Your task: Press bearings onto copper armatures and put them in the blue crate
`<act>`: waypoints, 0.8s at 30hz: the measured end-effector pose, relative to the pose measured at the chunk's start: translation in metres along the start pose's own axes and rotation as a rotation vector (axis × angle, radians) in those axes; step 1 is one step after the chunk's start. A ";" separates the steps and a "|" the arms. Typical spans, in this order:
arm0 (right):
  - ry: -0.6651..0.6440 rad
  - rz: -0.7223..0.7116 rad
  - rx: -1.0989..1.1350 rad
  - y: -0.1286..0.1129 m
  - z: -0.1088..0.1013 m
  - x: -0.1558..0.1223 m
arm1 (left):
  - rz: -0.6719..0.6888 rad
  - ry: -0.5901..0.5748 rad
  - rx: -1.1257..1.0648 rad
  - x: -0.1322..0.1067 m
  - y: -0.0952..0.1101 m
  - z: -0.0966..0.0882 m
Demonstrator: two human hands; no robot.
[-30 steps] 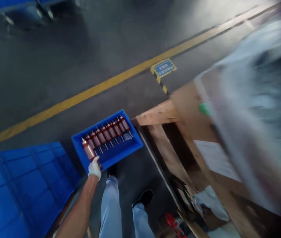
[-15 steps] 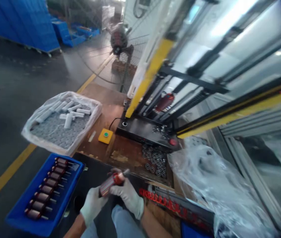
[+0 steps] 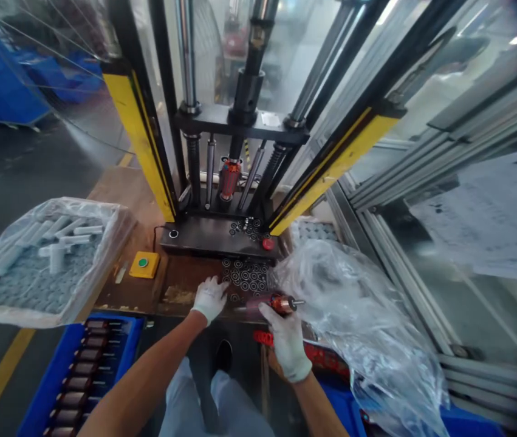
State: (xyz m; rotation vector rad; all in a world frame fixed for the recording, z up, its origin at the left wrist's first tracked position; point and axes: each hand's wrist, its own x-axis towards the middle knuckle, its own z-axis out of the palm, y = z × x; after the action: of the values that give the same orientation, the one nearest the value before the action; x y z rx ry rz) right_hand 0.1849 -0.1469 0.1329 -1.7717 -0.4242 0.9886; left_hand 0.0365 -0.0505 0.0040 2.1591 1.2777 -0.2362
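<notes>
In my right hand (image 3: pixel 289 346) lies a motor armature (image 3: pixel 282 303), with its copper winding end and shaft pointing right; its other end is blurred. My left hand (image 3: pixel 210 298), gloved in white like the right, reaches over the wooden bench, fingers apart and holding nothing I can see. Its fingertips are beside the left edge of a group of small ring bearings (image 3: pixel 248 277). Behind them stands a press with a black base (image 3: pixel 203 233); more bearings lie on the right of that base. Another armature (image 3: pixel 229 179) stands upright under the press ram.
Yellow guard bars (image 3: pixel 137 139) flank the press. A yellow box with a green button (image 3: pixel 143 263) sits left. Farther left is a plastic-lined box of white sleeves (image 3: pixel 70 238), above a blue tray (image 3: pixel 133 340) of armatures. Clear plastic sheeting (image 3: pixel 353 303) covers the right side.
My left hand has let go of the armature and moved onto the bench by the bearings. The right hand has carried the armature rightward. The view has turned toward the press.
</notes>
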 end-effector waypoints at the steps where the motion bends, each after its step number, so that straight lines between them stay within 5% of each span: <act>1: 0.013 0.008 0.000 0.002 0.005 0.003 | -0.017 0.009 0.008 -0.002 -0.008 -0.001; 5: 0.112 0.011 0.054 0.011 0.041 0.018 | -0.120 0.028 -0.041 -0.010 -0.054 -0.010; 10: 0.084 0.195 0.323 0.031 0.097 0.036 | -0.085 -0.006 -0.161 -0.006 -0.093 -0.010; 14: 0.030 0.119 0.169 0.024 0.121 0.044 | -0.021 -0.028 -0.190 -0.002 -0.099 -0.008; 19: -0.246 -0.112 -0.278 0.007 0.151 0.033 | -0.010 -0.069 -0.170 0.000 -0.099 -0.011; 24: -0.231 -0.228 -0.465 0.016 0.167 0.014 | -0.003 -0.085 -0.178 -0.001 -0.098 -0.015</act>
State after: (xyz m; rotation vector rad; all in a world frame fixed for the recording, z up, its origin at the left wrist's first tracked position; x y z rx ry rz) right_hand 0.0599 -0.0425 0.0887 -1.9632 -1.0484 0.9858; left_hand -0.0490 -0.0087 -0.0237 1.9760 1.2072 -0.2053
